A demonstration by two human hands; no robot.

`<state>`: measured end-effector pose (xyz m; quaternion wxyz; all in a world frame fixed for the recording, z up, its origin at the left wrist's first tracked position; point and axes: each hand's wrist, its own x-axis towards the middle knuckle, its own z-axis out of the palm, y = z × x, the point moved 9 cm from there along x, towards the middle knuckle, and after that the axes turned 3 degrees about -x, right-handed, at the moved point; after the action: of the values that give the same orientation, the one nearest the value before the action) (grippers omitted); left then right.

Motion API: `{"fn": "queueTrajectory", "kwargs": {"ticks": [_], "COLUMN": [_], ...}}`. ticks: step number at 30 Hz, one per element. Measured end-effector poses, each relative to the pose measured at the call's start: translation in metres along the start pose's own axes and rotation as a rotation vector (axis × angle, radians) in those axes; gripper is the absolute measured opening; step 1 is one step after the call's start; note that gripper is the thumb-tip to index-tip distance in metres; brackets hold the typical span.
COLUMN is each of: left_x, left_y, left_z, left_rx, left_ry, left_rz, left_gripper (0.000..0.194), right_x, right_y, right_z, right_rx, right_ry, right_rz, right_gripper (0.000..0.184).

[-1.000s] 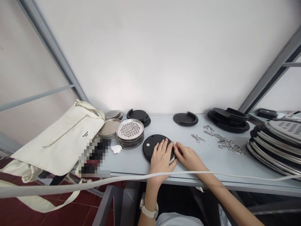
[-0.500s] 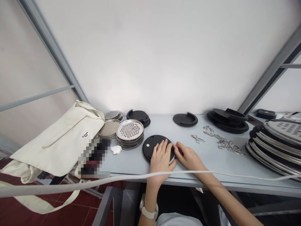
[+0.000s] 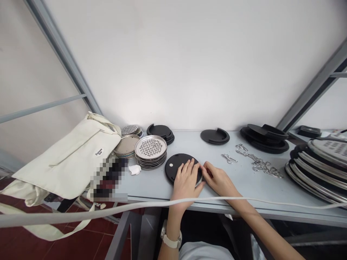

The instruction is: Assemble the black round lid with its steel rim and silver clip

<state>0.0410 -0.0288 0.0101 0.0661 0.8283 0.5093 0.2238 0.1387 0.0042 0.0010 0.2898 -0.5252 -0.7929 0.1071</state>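
Note:
A black round disc (image 3: 173, 172) with a white dot lies on the grey table, and a strip of silvery rim shows at its lower right. My left hand (image 3: 186, 182) rests flat across its right half, fingers stretched out. At the disc's right edge, my right hand (image 3: 217, 179) has its fingers bent and pinched together; whatever is between the fingertips is hidden. Left of the disc stands a stack of round metal grater plates (image 3: 150, 147). Several bent wire clips (image 3: 260, 162) are scattered to the right, with another pair of clips (image 3: 229, 158) nearer my hand.
Black discs with raised curved rims (image 3: 215, 136) lie along the wall. A tall stack of large metal and black discs (image 3: 320, 169) fills the right end. A cream bag (image 3: 70, 159) and crumpled white tissue (image 3: 135, 169) are left. A white cable (image 3: 130, 205) crosses in front.
The whole view has shifted very slightly. My hands stay in the same places on and beside the black disc.

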Motion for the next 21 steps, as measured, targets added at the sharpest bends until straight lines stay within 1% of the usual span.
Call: {"fn": "queueTrajectory", "kwargs": {"ticks": [7,9,12,14,21], "left_x": [0.0,0.0,0.001,0.002,0.001], "left_y": [0.001,0.001,0.0,-0.001,0.0], "left_z": [-0.003,-0.002,-0.001,-0.001,-0.002], "left_rx": [-0.014,-0.016,-0.015,-0.013,-0.003], "left_ry": [-0.003,-0.004,0.0,0.004,0.018], "left_rz": [0.016,0.015,0.017,0.019,0.021], "left_gripper": [0.047,0.048,0.054,0.056,0.052], "right_x": [-0.001,-0.001,0.001,0.001,-0.001], "right_y": [0.005,0.007,0.006,0.004,0.002], "right_z": [-0.008,-0.006,0.004,0.007,-0.001], "right_rx": [0.012,0.007,-0.02,-0.02,0.007], "right_ry": [0.084,0.063,-0.027,-0.058,0.007], "right_rz": [0.026,0.031,0.009,-0.005,0.01], "right_gripper": [0.025,0.025,0.025,0.025,0.026]}}
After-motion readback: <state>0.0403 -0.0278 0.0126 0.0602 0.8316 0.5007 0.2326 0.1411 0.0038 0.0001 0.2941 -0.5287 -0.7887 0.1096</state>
